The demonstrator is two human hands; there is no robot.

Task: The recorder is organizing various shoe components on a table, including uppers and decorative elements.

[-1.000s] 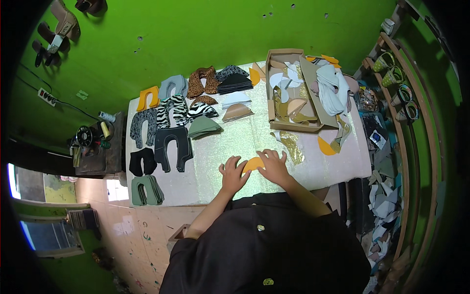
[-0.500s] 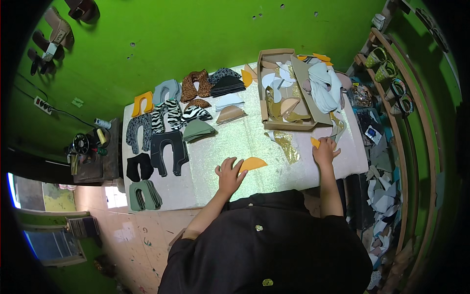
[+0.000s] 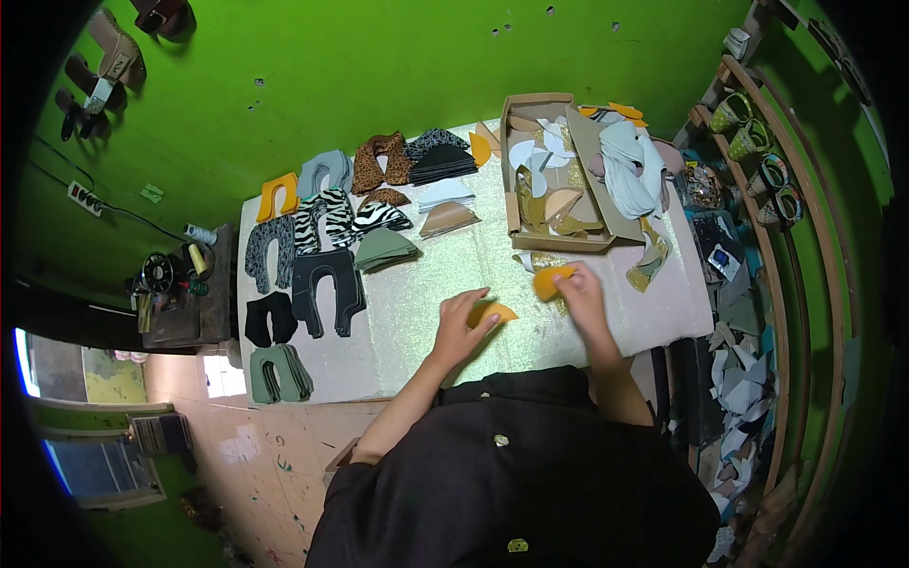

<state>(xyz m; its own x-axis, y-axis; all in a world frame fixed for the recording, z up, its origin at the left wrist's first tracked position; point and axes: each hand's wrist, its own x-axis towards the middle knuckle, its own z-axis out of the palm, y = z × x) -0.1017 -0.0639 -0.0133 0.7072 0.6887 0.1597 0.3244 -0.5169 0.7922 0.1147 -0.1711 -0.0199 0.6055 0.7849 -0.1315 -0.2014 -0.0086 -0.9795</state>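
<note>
"Since the left hand is down at the near side of the table, what's it got there?"

"An orange half-moon, right in front of the person. Thumb's lying over it and the index finger reaches out along the far side, so the hand is loosely spread. Whether that's a real pinch or just pinning it down, I honestly can't tell from up here."

"Fair enough. And the right hand?"

"Way clearer. Thumb and fingers are closed on the edge of another orange piece, with most of it poking out to the left of the fingertips. It's just right of the half-moon, the two aren't touching. There's a gold scrap right behind it, partly covered."

"What else is lying around?"

"Cardboard box further back with loose offcuts inside, and a white cloth bunched up against its right side. Over to the left you've got a green half-moon stack, a tan half-moon stack behind that, and a black U-shaped stack nearer the table's left end."
</note>
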